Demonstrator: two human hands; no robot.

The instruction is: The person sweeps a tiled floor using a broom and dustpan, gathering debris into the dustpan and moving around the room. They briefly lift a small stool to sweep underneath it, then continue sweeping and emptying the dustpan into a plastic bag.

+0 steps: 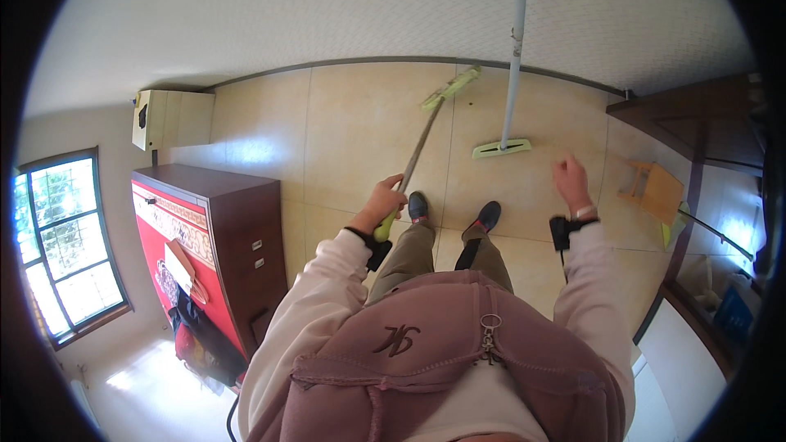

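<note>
My left hand (383, 203) is wrapped round the handle of a mop (422, 141), close to the handle's green end. The mop's flat light-green head (451, 88) rests on the tiled floor near the foot of the wall. My right hand (572, 181) hangs free on the right, its fingers curled, with nothing visible in them. Ahead of that hand, a second mop (512, 86) stands upright with a pale pole and a flat green-rimmed head (502, 148) on the floor. My shoes (419, 206) are on the tiles just below the two mops.
On the left are a dark cabinet (237, 184) with a red front and a small cream cabinet (182, 117). A wooden stool (652, 190) stands on the right, beside dark wooden furniture (704, 110). The patterned wall (368, 8) bounds the floor ahead.
</note>
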